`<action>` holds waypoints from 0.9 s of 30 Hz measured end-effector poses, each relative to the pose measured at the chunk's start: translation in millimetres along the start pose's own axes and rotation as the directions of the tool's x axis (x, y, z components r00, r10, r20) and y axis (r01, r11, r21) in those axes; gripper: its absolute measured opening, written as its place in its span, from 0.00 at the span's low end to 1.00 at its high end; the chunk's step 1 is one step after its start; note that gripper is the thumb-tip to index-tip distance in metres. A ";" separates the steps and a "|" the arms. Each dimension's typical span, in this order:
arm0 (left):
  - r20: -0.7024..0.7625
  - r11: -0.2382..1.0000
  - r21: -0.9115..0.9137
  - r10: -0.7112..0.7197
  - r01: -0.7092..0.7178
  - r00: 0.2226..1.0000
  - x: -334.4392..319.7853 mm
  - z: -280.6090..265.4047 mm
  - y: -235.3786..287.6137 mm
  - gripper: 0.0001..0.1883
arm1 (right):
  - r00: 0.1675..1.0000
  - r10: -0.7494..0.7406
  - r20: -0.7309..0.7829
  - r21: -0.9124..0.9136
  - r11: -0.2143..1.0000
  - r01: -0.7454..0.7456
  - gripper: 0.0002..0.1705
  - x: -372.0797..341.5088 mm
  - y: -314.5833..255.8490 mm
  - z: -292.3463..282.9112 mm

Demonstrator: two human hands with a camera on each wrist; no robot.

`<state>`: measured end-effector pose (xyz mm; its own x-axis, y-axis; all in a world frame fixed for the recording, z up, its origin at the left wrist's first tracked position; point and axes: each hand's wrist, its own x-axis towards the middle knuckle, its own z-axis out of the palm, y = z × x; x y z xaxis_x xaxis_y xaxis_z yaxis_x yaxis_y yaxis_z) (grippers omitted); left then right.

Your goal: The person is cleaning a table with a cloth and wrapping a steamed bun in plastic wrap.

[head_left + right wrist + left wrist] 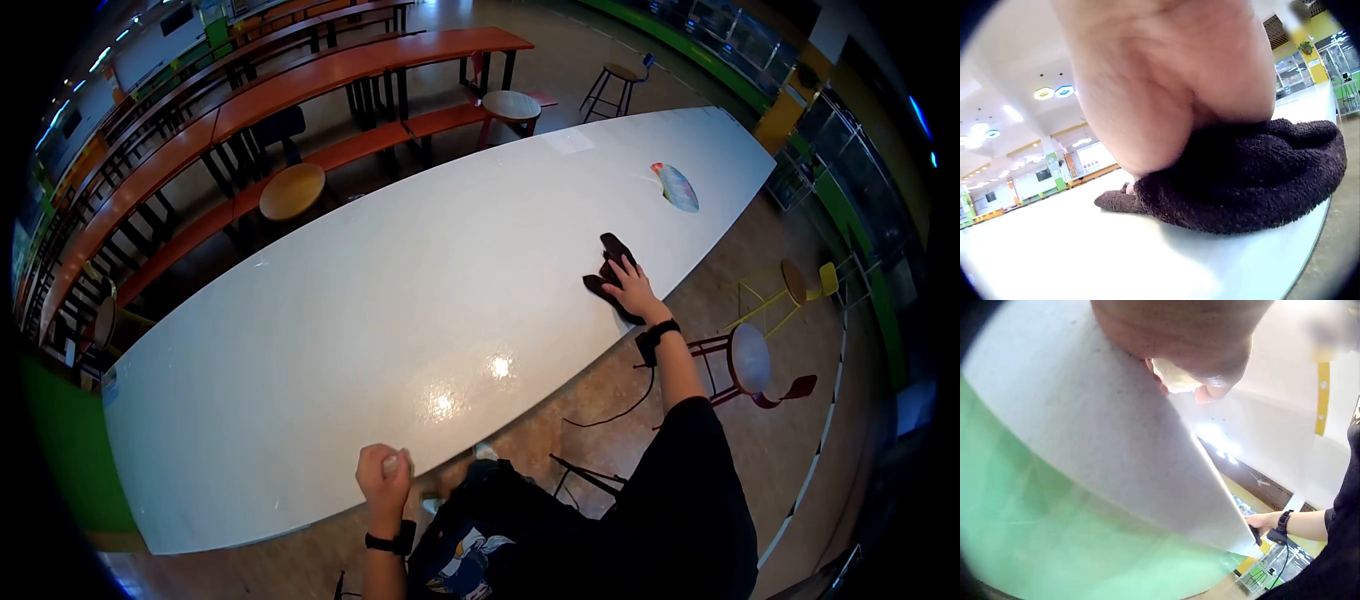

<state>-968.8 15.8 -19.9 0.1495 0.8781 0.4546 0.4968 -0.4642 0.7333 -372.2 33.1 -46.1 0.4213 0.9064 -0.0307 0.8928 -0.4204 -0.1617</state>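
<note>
My right hand (632, 290) rests on a dark brown towel (612, 248), fingers spread over it, near the table's right-hand edge. In the right wrist view the towel (1241, 187) is bunched in thick folds under the palm, and a fingertip shows at its left side. My left hand (384, 474) is curled at the near edge of the white table (330, 350). Between its fingers is a small pale, whitish wad (1174, 376), mostly hidden by the hand. Beyond the towel lies a shiny oval packet (678, 188) in blue and red.
A pale flat sheet (570, 141) lies at the table's far edge. Stools stand around the table, among them a wooden one (292, 192) on the far side and a red-framed one (749, 358) at right. Long orange tables (340, 68) with benches fill the back left.
</note>
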 end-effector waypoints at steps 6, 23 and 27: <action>0.005 0.991 0.130 0.031 -0.032 0.999 -6.2 -1.6 5.3 0.08 | 0.993 0.045 0.112 -0.029 0.999 -0.042 0.44 85.3 47.0 -8.3; 0.061 0.984 0.120 0.128 -0.134 0.990 -5.0 1.6 8.9 0.06 | 0.950 -0.250 0.188 -0.099 0.957 0.272 0.40 178.9 -248.0 7.8; 0.175 0.971 0.146 0.165 -0.191 0.971 0.9 -8.2 16.5 0.07 | 0.902 -0.400 0.160 -0.139 0.896 0.422 0.40 126.3 -389.7 31.2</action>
<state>-967.5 7.9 -3.2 0.3769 0.7959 0.4738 0.5782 -0.6018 0.5510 -671.9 312.7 -17.7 -0.0029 0.9926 -0.1212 0.9998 0.0004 -0.0206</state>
